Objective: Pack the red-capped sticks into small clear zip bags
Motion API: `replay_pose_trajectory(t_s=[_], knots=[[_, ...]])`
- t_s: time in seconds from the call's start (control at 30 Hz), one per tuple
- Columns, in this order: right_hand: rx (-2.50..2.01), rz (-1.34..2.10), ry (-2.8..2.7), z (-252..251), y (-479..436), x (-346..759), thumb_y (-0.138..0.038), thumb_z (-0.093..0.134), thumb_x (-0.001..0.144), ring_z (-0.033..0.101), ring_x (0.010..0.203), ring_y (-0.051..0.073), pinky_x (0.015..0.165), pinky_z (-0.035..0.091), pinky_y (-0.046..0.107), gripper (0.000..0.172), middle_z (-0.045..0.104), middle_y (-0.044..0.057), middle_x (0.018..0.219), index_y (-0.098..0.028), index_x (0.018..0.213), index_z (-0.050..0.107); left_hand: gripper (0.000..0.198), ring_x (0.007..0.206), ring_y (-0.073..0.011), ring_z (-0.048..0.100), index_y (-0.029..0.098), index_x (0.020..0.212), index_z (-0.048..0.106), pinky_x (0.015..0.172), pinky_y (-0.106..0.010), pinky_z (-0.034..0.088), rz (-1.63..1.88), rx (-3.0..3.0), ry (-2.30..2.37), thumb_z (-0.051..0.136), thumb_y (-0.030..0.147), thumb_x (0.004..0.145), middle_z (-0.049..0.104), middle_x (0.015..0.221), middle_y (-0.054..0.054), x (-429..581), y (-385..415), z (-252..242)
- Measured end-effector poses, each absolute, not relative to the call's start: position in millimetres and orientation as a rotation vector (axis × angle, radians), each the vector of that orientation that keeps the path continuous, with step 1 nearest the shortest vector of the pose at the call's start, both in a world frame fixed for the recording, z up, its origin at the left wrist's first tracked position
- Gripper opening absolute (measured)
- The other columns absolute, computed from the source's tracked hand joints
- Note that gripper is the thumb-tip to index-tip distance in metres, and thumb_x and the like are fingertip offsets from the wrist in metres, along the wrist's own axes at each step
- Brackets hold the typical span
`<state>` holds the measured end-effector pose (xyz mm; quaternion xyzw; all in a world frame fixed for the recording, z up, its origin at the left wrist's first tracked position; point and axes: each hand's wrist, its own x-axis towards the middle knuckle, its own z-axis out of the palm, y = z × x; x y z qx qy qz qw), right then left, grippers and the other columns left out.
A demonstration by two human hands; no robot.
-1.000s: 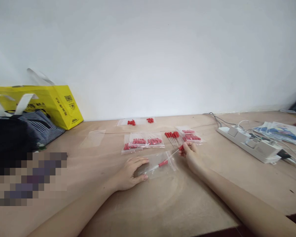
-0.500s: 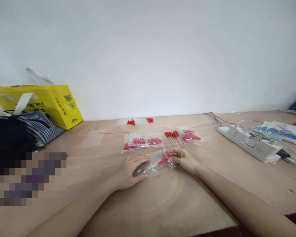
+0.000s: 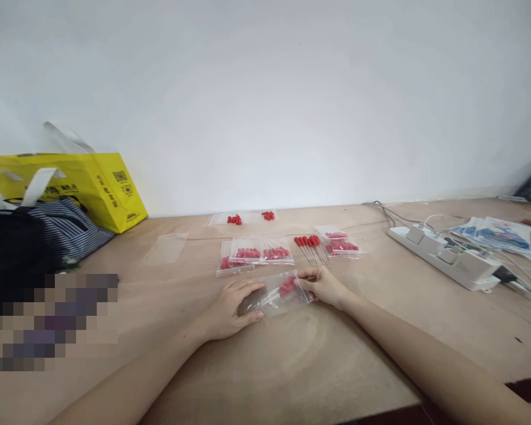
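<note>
A small clear plastic bag [image 3: 277, 293] lies on the brown table [image 3: 292, 354] between my hands. It holds thin pins with red caps. My left hand [image 3: 232, 307] rests on the bag's left end, fingers curved over it and thumb underneath. My right hand [image 3: 321, 283] pinches the bag's right, open end with its fingertips. Just beyond my right hand lies a loose row of red-capped pins [image 3: 310, 245].
Several filled bags of red-capped pins [image 3: 256, 255] lie behind my hands, more bags [image 3: 341, 243] at the right, and an empty bag [image 3: 168, 248] to the left. A white power strip [image 3: 446, 260] with cables sits right. A yellow bag [image 3: 92, 183] and striped bag [image 3: 66, 227] stand left.
My right hand carried a red-capped pin from the loose row into the bag and now grips the bag's open end. My left hand has stayed on the bag.
</note>
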<state>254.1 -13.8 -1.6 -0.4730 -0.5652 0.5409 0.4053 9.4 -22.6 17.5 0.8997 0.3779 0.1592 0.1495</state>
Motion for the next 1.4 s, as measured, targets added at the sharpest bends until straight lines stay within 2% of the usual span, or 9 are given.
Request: replay_pose_trajectory(t_s=[0.17,0.37,0.47,0.53,0.7,1.1,1.23,1.3,1.4], knots=[[-1.111,1.443,-1.489,-1.3,-15.6,253.9,-0.040,0.065,0.062,0.045,0.045,0.006,0.041,0.031,0.017,0.030,0.063,0.001,0.061,-0.014,0.078,0.068,0.050,0.116,-0.0260,0.042,0.023,0.121,0.045,0.099,-0.043,0.031,0.454,2.571,1.099,0.054,0.046,0.078,0.048,0.126,-0.006,8.5,-21.8,17.1],[-1.173,1.379,-1.559,-7.1,-9.5,260.8,-0.041,0.060,0.066,0.043,0.043,0.007,0.043,0.032,0.019,0.029,0.057,-0.002,0.053,-0.014,0.075,0.065,0.052,0.118,-0.0255,0.040,0.022,0.123,0.043,0.100,-0.044,0.030,0.425,2.567,1.085,0.054,0.046,0.078,0.047,0.128,-0.006,5.0,-20.1,17.6],[-1.419,0.898,-1.580,-5.1,2.0,273.6,-0.034,0.057,0.069,0.048,0.048,0.011,0.048,0.037,0.022,0.019,0.057,-0.001,0.054,-0.015,0.068,0.061,0.052,0.119,-0.0254,0.039,0.024,0.123,0.043,0.100,-0.043,0.031,0.419,2.567,1.061,0.054,0.047,0.077,0.046,0.128,-0.005,3.5,-19.1,18.5],[-1.582,0.448,-1.641,-0.2,12.0,282.8,-0.025,0.053,0.072,0.056,0.065,0.015,0.060,0.041,0.025,0.011,0.061,0.003,0.069,-0.017,0.069,0.060,0.053,0.119,-0.0254,0.039,0.024,0.124,0.042,0.100,-0.043,0.031,0.402,2.564,1.064,0.054,0.047,0.078,0.045,0.129,-0.005,3.0,-18.3,18.7],[-2.057,-0.026,-1.772,13.5,37.7,285.9,-0.012,0.041,0.080,0.058,0.087,0.023,0.072,0.042,0.031,0.020,0.057,0.015,0.099,-0.013,0.095,0.053,0.051,0.119,-0.0254,0.039,0.026,0.123,0.043,0.100,-0.044,0.030,0.423,2.573,1.038,0.054,0.046,0.077,0.046,0.129,-0.004,2.6,-16.9,17.8],[-2.212,-0.061,-1.754,17.2,64.5,269.4,-0.005,0.035,0.080,0.056,0.093,0.028,0.070,0.045,0.035,0.024,0.054,0.023,0.094,-0.004,0.102,0.047,0.049,0.118,-0.0252,0.040,0.026,0.121,0.045,0.100,-0.043,0.031,0.443,2.573,1.040,0.055,0.045,0.077,0.047,0.128,-0.005,2.1,-18.2,17.6],[-2.130,-0.094,-1.771,27.3,58.0,272.7,-0.002,0.032,0.078,0.055,0.092,0.028,0.068,0.045,0.033,0.036,0.051,0.024,0.100,-0.003,0.113,0.040,0.049,0.118,-0.0246,0.041,0.027,0.121,0.045,0.100,-0.043,0.031,0.454,2.561,1.042,0.055,0.045,0.077,0.048,0.127,-0.004,1.9,-18.8,17.5],[-1.994,-0.051,-1.767,32.3,50.5,278.1,-0.004,0.035,0.076,0.057,0.083,0.025,0.066,0.044,0.032,0.048,0.054,0.020,0.094,-0.002,0.124,0.029,0.049,0.117,-0.0246,0.041,0.026,0.121,0.045,0.100,-0.043,0.030,0.456,2.559,1.039,0.056,0.045,0.077,0.048,0.127,-0.004,2.0,-19.1,18.0],[-1.586,0.262,-1.633,31.6,33.6,287.2,-0.015,0.041,0.077,0.055,0.058,0.018,0.056,0.044,0.029,0.062,0.054,0.003,0.066,-0.007,0.132,0.013,0.049,0.117,-0.0247,0.041,0.026,0.121,0.045,0.100,-0.043,0.030,0.455,2.559,1.039,0.056,0.044,0.077,0.048,0.127,-0.004,2.2,-19.2,18.5]])
